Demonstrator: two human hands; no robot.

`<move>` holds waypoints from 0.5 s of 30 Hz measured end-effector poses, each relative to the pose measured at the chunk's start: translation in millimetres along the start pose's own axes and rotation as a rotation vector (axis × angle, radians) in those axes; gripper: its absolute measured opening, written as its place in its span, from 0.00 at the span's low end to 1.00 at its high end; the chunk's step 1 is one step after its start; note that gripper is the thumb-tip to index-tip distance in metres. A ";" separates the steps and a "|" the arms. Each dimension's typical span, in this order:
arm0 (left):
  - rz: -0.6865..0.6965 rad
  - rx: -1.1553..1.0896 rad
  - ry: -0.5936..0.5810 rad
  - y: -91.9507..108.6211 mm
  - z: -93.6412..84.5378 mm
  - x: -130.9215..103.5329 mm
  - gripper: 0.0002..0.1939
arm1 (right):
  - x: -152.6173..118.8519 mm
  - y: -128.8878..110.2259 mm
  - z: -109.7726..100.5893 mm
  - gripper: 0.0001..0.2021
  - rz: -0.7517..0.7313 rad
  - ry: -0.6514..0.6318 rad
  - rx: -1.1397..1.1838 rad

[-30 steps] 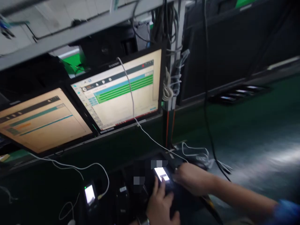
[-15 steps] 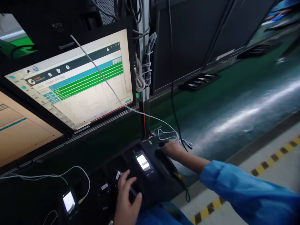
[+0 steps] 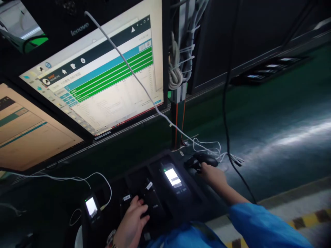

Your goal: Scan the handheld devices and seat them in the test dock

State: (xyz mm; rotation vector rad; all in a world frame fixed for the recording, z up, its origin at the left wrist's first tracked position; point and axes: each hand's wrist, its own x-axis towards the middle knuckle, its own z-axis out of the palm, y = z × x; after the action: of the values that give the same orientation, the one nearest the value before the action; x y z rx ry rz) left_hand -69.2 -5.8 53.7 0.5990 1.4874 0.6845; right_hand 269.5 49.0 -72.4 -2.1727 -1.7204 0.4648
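Note:
My left hand [image 3: 133, 218] is over a black foam tray [image 3: 162, 155], fingers loosely apart and nothing visible in them. Its fingertips are beside a small black device with a white label [image 3: 126, 198]. To their right lies another labelled black device [image 3: 154, 203], its screen dark. A black device with a lit screen [image 3: 172, 177] sits in the tray's right compartment. My right hand [image 3: 213, 177] is closed on a black handheld scanner [image 3: 205, 159] just beyond the tray's right side. The grip is partly hidden and blurred.
A lit device [image 3: 91, 206] with a white cable [image 3: 110, 191] is at left. Behind stand lit monitors [image 3: 116, 82]. A thin white cable [image 3: 144, 88] crosses one screen; a black cable [image 3: 224, 110] hangs at right. Another device tray [image 3: 258, 77] lies farther along the bench.
My left hand has shifted from the middle labelled device towards the one on its left. My right hand now holds the black scanner at a different angle. The view has shifted.

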 end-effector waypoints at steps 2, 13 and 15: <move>0.170 0.331 0.008 1.8 1.8 8.3 0.34 | 0.2 -8.6 -18.9 0.10 0.055 0.011 -0.009; 0.581 0.740 0.053 -13.2 12.0 20.9 0.18 | -112.5 -125.0 -98.8 0.17 -0.294 -0.374 0.725; 0.611 0.619 0.048 -15.1 5.9 15.8 0.17 | -116.8 -134.2 -95.4 0.17 -0.285 -0.404 0.757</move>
State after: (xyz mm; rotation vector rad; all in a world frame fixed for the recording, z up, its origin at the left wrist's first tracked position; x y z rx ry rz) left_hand -63.2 -4.2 31.9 1.5622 1.5667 0.6910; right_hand 170.5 -41.1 78.7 -1.3348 -1.6218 1.2906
